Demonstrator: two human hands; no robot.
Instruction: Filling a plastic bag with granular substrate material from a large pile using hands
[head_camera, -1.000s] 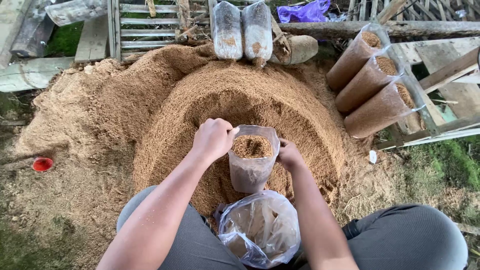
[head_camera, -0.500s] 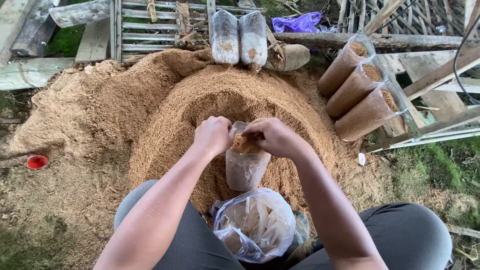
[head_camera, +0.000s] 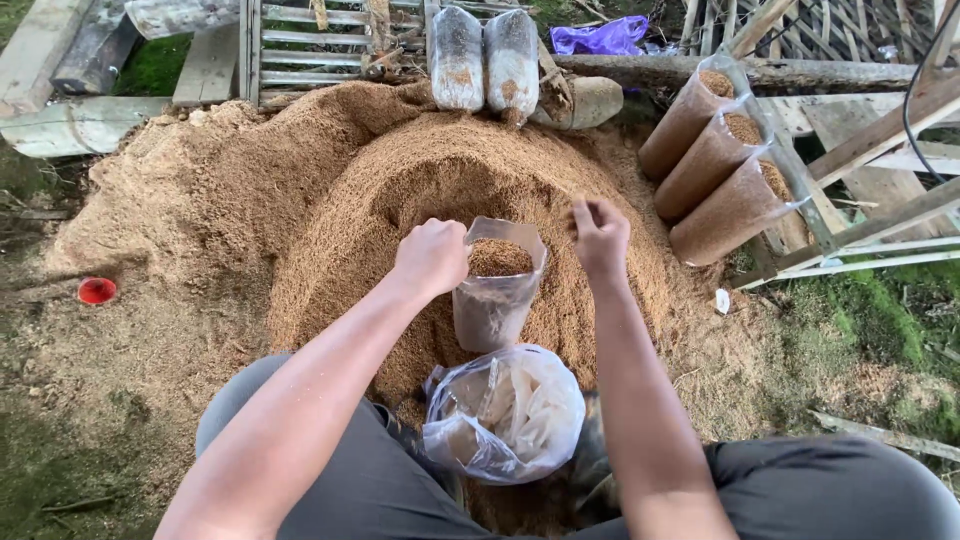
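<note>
While the left hand (head_camera: 432, 258) grips the rim of the clear plastic bag (head_camera: 495, 295), fingers curled tight around the left edge of its mouth, the bag stands upright in the hollow of the sawdust mound (head_camera: 400, 180), its long axis running straight up toward the camera. Sawdust fills it nearly to the open mouth. The right hand (head_camera: 600, 235) hovers just beside the bag's right edge, apart from it, fingers bunched loosely together as if pinching a little sawdust; whether anything is actually between them cannot be told. So the bag lies to the left of the right hand and slightly below it, and the left hand is the one in contact. Nearer the person than the upright bag, between the knees, lies a crumpled bundle of empty plastic bags (head_camera: 505, 415). Beyond the bag on its right, three filled bags (head_camera: 715, 165) lean against a wooden frame; two more packed bags (head_camera: 485, 60) stand at the mound's far side.
</note>
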